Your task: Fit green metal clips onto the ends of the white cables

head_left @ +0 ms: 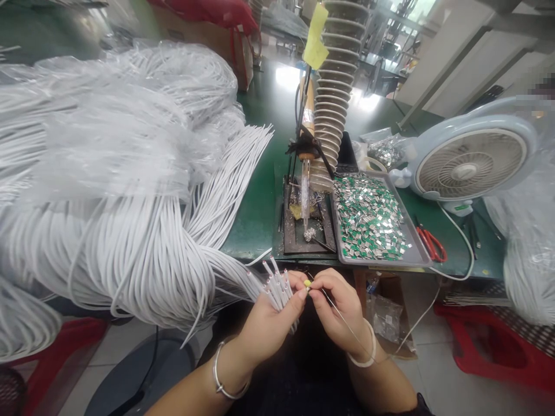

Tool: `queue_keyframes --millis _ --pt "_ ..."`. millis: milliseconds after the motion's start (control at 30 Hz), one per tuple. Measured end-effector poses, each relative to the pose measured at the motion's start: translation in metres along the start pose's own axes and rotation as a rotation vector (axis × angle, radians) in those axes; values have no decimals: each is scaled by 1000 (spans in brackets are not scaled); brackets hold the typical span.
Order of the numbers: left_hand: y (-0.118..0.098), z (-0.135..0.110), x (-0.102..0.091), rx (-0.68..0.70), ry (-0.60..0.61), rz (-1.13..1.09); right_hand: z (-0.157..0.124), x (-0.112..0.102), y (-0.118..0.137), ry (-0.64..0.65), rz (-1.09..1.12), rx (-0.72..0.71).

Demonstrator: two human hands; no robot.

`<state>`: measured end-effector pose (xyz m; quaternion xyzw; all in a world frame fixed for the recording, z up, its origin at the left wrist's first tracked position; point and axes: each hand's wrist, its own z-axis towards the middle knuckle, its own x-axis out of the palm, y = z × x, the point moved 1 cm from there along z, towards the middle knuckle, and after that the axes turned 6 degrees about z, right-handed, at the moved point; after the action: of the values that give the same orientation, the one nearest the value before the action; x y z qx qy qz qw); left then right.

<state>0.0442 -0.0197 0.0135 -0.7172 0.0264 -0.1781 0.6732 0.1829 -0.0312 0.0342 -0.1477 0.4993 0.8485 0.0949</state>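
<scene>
The green table (254,211) is the largest thing here, and over its left side lies a big bundle of white cables (143,254), partly under plastic and hanging past the front edge; its weight could pull on the ends, so some slack toward the hands would be wise. On the table, ahead and to the right, the grey tray (418,254) holds many small green and silver pieces, and just left of it the soldering iron (306,185) points down in its stand. Because the iron may be hot, I think the fine finger work is best done on the near side of the table edge, where both hands are now. The left hand (271,323) is closed around a bunch of cable ends (277,286); this grip should be firm but not crushing, so that the ends stay even. The right hand (336,312) has thumb and forefinger brought together in a pinch, and a thin wire (342,318) runs across it toward the wrist; it should be free from tangling. The small yellow piece (307,283) is between the fingertips of both hands, in the right pinch as it seems. Its exact shape I cannot tell, so a light, steady touch looks safest.
</scene>
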Motion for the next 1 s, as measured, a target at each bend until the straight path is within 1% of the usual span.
queue_keyframes --millis 267,700,900,1000 --pt "3 -1 0 -4 0 0 -2 1 0 -27 15 1" --pt "4 -1 0 -19 -7 -12 -1 1 0 -15 1 8" --pt "1 0 0 -25 -20 -1 0 1 1 -17 -17 2" --pt "0 1 1 -25 -8 2 0 1 0 -28 -20 3"
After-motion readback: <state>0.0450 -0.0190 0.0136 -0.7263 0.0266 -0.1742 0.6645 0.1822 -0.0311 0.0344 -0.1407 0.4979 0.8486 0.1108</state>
